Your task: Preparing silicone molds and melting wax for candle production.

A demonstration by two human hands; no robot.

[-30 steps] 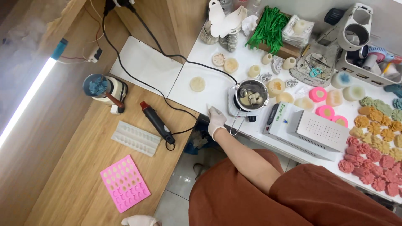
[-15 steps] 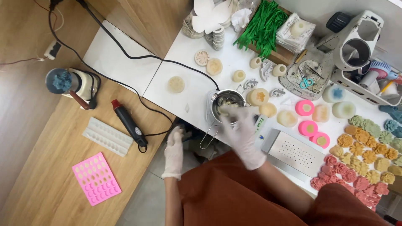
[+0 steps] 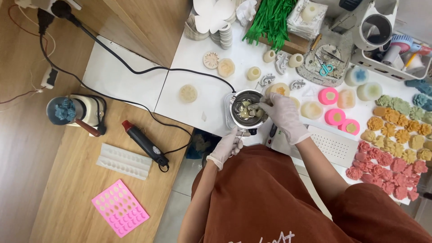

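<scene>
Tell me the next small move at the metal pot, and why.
Probably keep stirring gently. The right hand holds a thin tool in the metal pot, where pale lumps look unmelted. The left hand steadies the pot's handle at the edge of the white table, so slow strokes seem safest.

The person wears thin white gloves on both hands and rust-brown sleeves. The left hand (image 3: 228, 146) sits low, near the body, with its fingers curled into a closed grip. The left arm bends at the elbow and points up toward 1 o'clock. The right hand (image 3: 282, 114) reaches farther out, fingers bent and pinched together. The right arm stretches toward 11 o'clock.
</scene>
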